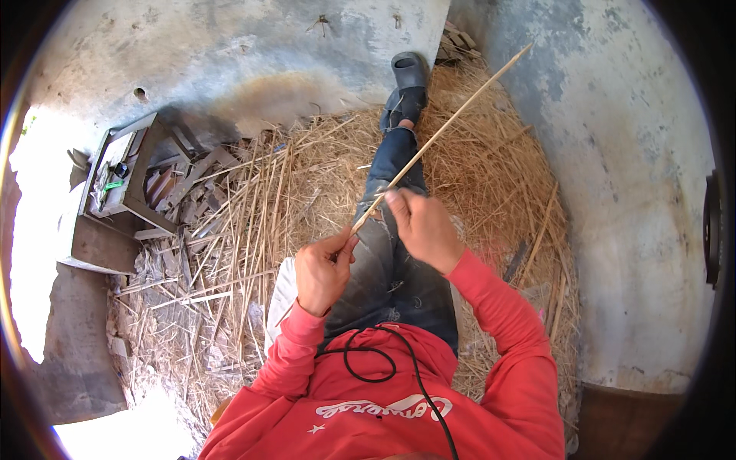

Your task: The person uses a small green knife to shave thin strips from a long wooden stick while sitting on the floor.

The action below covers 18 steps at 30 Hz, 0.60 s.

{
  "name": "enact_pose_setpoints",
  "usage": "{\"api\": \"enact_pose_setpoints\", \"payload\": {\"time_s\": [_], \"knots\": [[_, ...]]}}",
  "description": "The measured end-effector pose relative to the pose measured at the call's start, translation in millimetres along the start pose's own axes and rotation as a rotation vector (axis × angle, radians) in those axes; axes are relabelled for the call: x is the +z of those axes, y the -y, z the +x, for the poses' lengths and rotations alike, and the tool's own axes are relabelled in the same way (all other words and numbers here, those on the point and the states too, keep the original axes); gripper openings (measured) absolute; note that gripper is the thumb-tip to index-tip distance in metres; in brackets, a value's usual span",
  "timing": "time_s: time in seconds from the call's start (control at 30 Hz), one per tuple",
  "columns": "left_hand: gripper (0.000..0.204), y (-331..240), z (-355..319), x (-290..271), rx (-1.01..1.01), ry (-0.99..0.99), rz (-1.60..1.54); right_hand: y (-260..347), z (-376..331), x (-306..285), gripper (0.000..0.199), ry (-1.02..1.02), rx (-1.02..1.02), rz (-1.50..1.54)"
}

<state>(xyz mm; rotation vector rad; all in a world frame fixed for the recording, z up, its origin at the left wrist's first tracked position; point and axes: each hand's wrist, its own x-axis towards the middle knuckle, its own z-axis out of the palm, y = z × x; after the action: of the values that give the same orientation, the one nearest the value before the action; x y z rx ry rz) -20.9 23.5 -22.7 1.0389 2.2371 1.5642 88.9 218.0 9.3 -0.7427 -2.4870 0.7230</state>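
Note:
A long, thin strip of split bamboo slants across my lap, its far tip up toward the right wall. My left hand pinches its near end between thumb and fingers. My right hand is closed against the strip a little farther along, thumb laid near it. Its curled fingers hide what else, if anything, they hold. Below the strip are my dusty dark trousers, with one leg stretched forward to a dark clog.
Straw-like shavings and loose strips cover the floor around me. A worn wooden table with small items on it stands at the left, beside scrap wood. Stained concrete walls close in ahead and right. A black cord lies over my red top.

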Motion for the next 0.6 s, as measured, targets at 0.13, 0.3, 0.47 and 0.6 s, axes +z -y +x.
{"api": "enact_pose_setpoints", "payload": {"time_s": [0.13, 0.3, 0.47, 0.6], "knots": [[0.02, 9, -7, 0, -0.025, 0.006, -0.024, -5, 18, -14, 0.052, -0.082, 0.082, 0.049], [0.024, -4, 2, 2, -0.01, 0.041, -0.013, -1, 19, -23, 0.05, -0.06, 0.053, 0.085], [0.027, 7, 1, 3, -0.102, 0.072, -0.071, 3, -4, 8, 0.05, -0.031, 0.03, 0.109], [0.028, 3, 2, 8, -0.112, 0.097, -0.107, 1, -6, 10, 0.049, -0.01, 0.002, 0.229]]}}
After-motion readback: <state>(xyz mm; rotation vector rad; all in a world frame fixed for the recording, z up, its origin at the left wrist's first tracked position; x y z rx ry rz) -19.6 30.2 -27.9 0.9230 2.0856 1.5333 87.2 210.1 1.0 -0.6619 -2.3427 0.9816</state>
